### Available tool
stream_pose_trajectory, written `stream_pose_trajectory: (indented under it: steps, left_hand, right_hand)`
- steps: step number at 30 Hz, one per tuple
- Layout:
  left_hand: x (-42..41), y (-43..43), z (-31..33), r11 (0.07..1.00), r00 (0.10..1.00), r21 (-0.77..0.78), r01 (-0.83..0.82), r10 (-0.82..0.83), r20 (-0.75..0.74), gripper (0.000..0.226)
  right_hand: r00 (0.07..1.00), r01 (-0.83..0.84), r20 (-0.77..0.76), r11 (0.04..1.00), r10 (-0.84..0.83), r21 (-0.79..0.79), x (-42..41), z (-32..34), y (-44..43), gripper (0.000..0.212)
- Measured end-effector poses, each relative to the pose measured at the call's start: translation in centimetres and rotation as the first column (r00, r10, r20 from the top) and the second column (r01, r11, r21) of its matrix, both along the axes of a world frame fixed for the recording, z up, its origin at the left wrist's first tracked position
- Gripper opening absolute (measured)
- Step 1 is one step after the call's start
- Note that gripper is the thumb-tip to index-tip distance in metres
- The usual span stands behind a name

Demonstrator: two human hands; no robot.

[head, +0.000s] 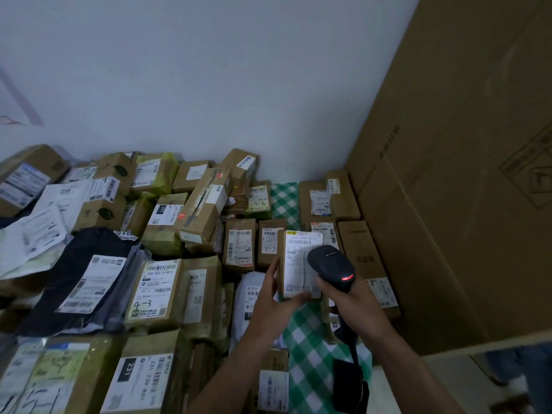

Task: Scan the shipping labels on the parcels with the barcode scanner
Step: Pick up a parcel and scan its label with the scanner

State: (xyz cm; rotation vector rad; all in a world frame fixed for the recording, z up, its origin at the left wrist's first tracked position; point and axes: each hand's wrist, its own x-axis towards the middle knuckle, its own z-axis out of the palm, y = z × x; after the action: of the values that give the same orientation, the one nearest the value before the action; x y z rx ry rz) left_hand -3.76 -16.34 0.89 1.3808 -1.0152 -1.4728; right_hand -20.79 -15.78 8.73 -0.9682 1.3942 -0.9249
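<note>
Head view, lower centre: left hand (268,298) grip pinches small parcel (281,258), its label (298,264) print blurred; right hand (357,307) grip clamped on barcode scanner (330,262), handle mostly hidden.

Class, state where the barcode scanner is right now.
In the head view, the barcode scanner sits right of centre, gripped by the right hand, its head at the right edge of the small parcel that the left hand holds.

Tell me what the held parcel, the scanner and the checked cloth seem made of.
The parcel looks like matte brown cardboard under a white paper label. The scanner: black moulded plastic, slight sheen. The cloth: woven fabric or vinyl, green-white checks; too dim to tell.
</note>
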Motion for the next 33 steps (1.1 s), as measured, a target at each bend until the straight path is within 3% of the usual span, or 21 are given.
stream_pose_trajectory:
  steps: [5,8,12,16,20,29,33]
  left_hand:
    - [0.4,-0.1,0.8,0.998,1.0,-0.057,0.002,-0.001,0.017,0.054]
    - [0.7,-0.4,0.9,0.997,0.993,-0.051,0.066,-0.06,0.102,0.072]
    - [1.2,-1.2,0.3,0.993,0.99,0.023,0.114,-0.115,0.082,0.094]
    - [1.0,-2.4,-0.5,0.999,0.992,0.004,0.045,-0.045,0.115,0.097]
    - [1.1,-4.1,-2.6,0.999,0.992,0.012,-0.035,0.033,0.122,0.102]
    - [1.5,-5.4,-7.1,0.993,0.97,0.033,-0.11,0.1,0.222,0.123]
    - [1.6,-5.3,-9.0,0.994,0.963,-0.003,-0.109,0.106,0.249,0.12]
  right_hand:
    - [0.995,-0.085,-0.058,0.996,0.084,-0.015,-0.2,0.1,0.0,0.031]
    - [0.993,-0.085,-0.078,0.996,0.084,0.0,-0.5,0.1,-0.3,0.025]
    - [0.992,-0.093,-0.085,0.996,0.094,0.01,-1.3,0.3,-0.8,0.022]
    - [0.991,-0.089,-0.099,0.996,0.092,0.027,-1.9,0.7,-0.8,0.022]
    - [0.982,-0.135,-0.123,0.987,0.145,0.084,-2.2,1.3,-0.9,0.009]
    - [0.958,-0.231,-0.127,0.954,0.257,0.189,-2.3,1.2,-1.4,0.013]
    - [0.962,-0.241,-0.081,0.949,0.262,0.202,-2.2,1.3,-1.5,0.015]
